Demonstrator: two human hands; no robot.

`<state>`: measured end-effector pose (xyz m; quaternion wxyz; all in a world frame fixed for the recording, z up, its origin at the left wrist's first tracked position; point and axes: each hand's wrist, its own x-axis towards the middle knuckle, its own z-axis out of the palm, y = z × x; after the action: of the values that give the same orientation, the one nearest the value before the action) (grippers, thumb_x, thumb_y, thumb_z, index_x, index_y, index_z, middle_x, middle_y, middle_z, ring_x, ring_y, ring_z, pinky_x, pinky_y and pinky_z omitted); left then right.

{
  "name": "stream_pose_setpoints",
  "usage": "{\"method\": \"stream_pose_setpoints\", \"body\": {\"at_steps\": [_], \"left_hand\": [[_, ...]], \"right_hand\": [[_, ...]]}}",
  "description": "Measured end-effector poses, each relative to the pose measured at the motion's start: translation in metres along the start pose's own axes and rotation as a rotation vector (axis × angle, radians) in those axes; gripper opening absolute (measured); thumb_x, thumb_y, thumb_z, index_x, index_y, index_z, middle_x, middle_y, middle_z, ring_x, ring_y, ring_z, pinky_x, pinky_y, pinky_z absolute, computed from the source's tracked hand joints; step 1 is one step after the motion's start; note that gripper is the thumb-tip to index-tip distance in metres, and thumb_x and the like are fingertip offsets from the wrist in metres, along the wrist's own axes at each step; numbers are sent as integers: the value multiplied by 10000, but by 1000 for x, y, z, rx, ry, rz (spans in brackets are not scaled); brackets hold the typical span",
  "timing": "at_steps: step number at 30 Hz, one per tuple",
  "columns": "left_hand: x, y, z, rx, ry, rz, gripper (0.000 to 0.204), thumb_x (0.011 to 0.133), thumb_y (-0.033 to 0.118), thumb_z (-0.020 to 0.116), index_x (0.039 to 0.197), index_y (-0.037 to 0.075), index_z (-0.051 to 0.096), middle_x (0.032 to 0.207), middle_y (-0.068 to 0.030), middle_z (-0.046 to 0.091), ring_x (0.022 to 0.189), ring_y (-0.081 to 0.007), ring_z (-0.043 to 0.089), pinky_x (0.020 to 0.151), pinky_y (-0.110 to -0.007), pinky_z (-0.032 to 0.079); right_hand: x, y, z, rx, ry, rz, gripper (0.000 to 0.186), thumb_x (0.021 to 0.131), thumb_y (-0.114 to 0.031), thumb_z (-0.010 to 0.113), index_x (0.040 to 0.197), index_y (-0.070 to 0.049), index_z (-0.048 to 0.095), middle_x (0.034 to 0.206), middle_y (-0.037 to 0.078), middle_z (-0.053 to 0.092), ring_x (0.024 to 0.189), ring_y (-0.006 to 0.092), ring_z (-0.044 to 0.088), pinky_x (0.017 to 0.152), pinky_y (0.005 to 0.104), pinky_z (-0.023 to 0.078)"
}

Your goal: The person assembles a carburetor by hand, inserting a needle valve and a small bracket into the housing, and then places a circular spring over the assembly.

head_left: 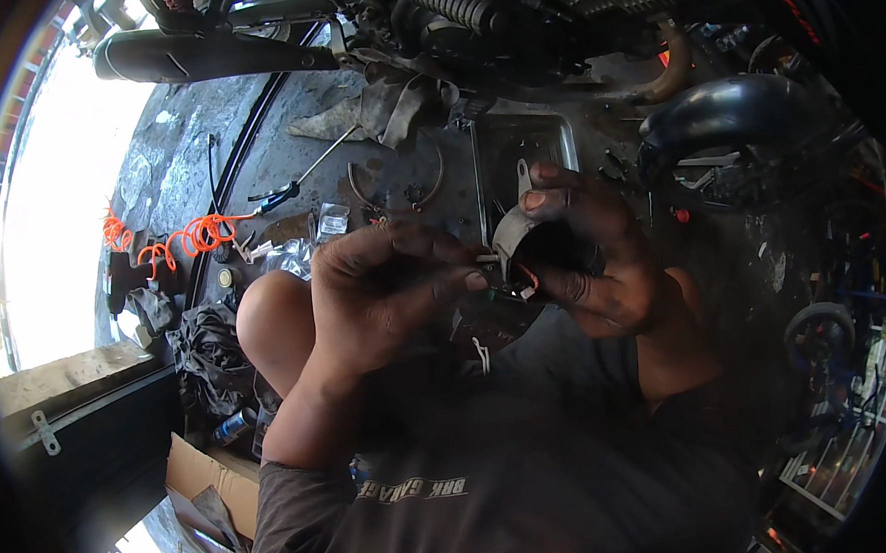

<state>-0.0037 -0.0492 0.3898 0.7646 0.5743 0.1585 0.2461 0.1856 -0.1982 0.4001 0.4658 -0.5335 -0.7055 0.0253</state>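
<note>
My right hand [602, 253] grips a short round metal housing [513, 235], fingers over its top and thumb below. A flat tab with a hole stands up from the housing's far side. A reddish wire and a small pale connector [527, 292] show at its lower edge. My left hand [388, 284] is closed in a pinch at the housing's left edge, beside a small metal stub. Whatever lies between those fingertips is too small and dark to name. The inside of the housing is in shadow.
A motorcycle [459, 15] spans the far side. Beyond my hands lies a metal tray [568, 135]; two curved brake shoes [441, 171] are left of it. An orange coiled hose [200, 235] with a blow gun [280, 195], a black fender [745, 110] and a cardboard box [198, 475] surround me.
</note>
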Motion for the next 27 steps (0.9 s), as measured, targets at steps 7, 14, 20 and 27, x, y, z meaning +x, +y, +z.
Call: {"method": "stream_pose_setpoints", "body": {"at_steps": [7, 14, 20, 27], "left_hand": [[-1, -7, 1, -131, 7, 25, 198, 769, -154, 753, 903, -73, 630, 952, -159, 712, 895, -231, 718, 830, -358, 603], [-2, -9, -3, -177, -14, -19, 185, 735, -113, 802, 877, -58, 695, 950, -150, 734, 893, -211, 721, 821, -325, 594], [2, -15, -4, -84, -42, 83, 213, 712, -72, 840, 888, -40, 724, 949, -123, 729, 897, -175, 705, 791, -288, 568], [2, -10, -1, -35, 12, 58, 222, 706, -74, 838, 895, -41, 726, 951, -114, 726, 897, -167, 700, 793, -283, 561]], "right_hand": [[0, 0, 2, 42, -13, 27, 596, 832, 15, 752, 1370, 11, 494, 1336, 158, 573, 1331, 361, 497, 1081, 445, 413], [1, -3, 7, 72, 0, 31, 586, 846, 7, 741, 1369, 19, 478, 1330, 196, 557, 1332, 362, 487, 1073, 445, 419], [-1, -1, 10, 34, -13, -7, 589, 847, 8, 736, 1366, 39, 461, 1316, 205, 560, 1316, 374, 496, 1059, 451, 427], [1, -4, 11, -9, -7, 25, 583, 830, -5, 758, 1344, 49, 490, 1279, 189, 577, 1290, 380, 515, 1044, 454, 439]]}}
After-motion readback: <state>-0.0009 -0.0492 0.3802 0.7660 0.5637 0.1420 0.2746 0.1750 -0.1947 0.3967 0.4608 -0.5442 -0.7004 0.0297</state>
